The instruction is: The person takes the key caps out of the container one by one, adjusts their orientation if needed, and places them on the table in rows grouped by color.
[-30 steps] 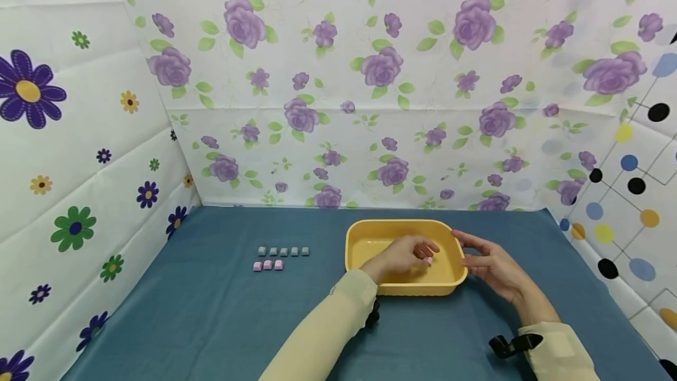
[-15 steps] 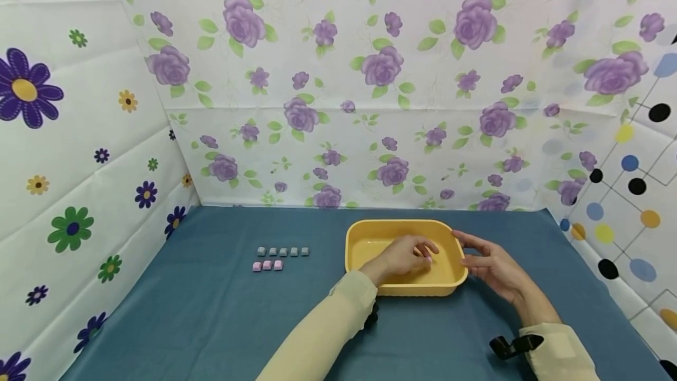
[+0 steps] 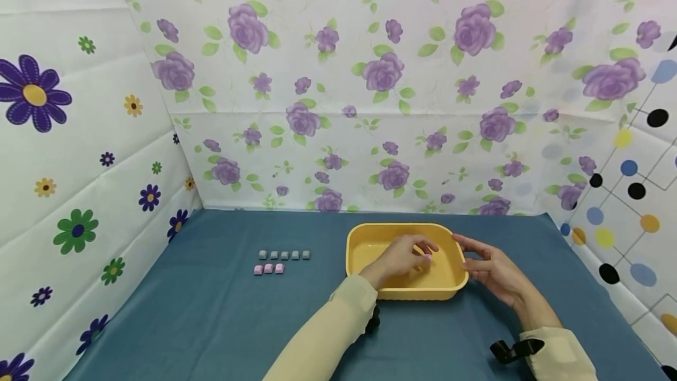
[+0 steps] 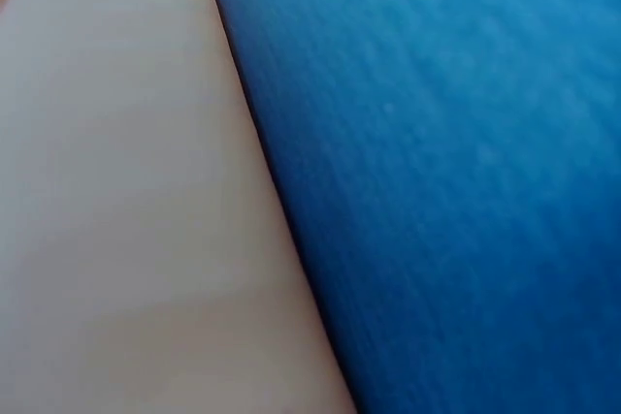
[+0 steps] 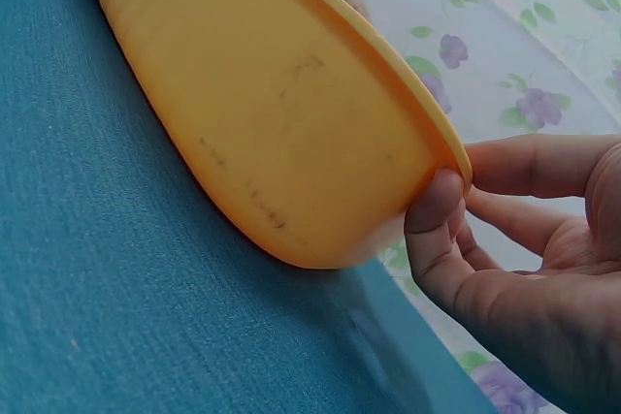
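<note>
My left hand (image 3: 400,256) reaches over the front rim into a yellow plastic tray (image 3: 407,294). At its thumb tip it pinches a small pink keycap-like block (image 3: 428,257), mostly covered by the fingers. My right hand (image 3: 497,272) holds the tray's right end. The right wrist view shows that thumb and forefinger (image 5: 529,164) pinching the rim from outside and inside. On the cloth left of the tray lie a row of several grey keycap-like blocks (image 3: 284,256) and, in front of it, three pink ones (image 3: 268,268).
A blue-green cloth (image 3: 222,322) covers the table. Flower-printed sheets (image 3: 338,93) hang behind and at the left, and a dotted sheet (image 3: 629,204) at the right. The left wrist view is filled by a blurred pale surface and blue cloth.
The head view has tilted slightly, so everything sits a little lower in it. Both hands keep nearly the same place; the left fingertips have shifted only slightly around the pink block.
</note>
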Available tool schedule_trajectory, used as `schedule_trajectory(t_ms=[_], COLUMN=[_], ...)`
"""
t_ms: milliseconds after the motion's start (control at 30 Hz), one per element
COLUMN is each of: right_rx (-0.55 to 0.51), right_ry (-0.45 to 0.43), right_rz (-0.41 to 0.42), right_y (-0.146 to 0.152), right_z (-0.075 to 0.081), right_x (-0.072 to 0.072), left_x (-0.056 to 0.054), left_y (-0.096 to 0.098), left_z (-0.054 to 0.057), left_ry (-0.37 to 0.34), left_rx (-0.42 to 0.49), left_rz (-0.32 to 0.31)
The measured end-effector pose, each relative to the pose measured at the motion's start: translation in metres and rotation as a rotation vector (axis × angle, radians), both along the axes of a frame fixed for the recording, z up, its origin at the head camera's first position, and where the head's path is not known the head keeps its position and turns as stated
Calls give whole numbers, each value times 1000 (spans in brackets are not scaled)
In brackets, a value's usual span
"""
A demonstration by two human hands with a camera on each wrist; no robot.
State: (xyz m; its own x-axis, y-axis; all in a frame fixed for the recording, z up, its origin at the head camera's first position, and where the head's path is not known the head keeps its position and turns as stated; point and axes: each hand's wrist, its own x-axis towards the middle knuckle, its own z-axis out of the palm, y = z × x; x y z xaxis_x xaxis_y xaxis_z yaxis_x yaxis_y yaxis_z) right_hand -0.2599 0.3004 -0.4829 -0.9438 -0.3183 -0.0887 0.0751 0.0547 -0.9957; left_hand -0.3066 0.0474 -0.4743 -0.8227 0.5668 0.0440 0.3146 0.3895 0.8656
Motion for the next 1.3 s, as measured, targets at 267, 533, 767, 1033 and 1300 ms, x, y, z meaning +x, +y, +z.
schedule_trajectory(t_ms=[267, 533, 767, 1033, 1300], right_rx=[10, 18, 17, 14, 13], right_ry=[-2, 7, 2, -10, -13], right_rz=[-1, 10, 20, 9, 4], right_y=[-1, 0, 1, 1, 0], right_z=[0, 4, 7, 7, 8], right_x=[0, 2, 4, 4, 5], left_x=[-1, -2, -3, -2, 3], left_y=[0, -2, -2, -2, -6], left_z=[-1, 1, 2, 11, 21], left_ry=[23, 35, 54, 30, 15], left_rx=[9, 11, 36, 136, 173], left_rz=[2, 14, 21, 58, 77])
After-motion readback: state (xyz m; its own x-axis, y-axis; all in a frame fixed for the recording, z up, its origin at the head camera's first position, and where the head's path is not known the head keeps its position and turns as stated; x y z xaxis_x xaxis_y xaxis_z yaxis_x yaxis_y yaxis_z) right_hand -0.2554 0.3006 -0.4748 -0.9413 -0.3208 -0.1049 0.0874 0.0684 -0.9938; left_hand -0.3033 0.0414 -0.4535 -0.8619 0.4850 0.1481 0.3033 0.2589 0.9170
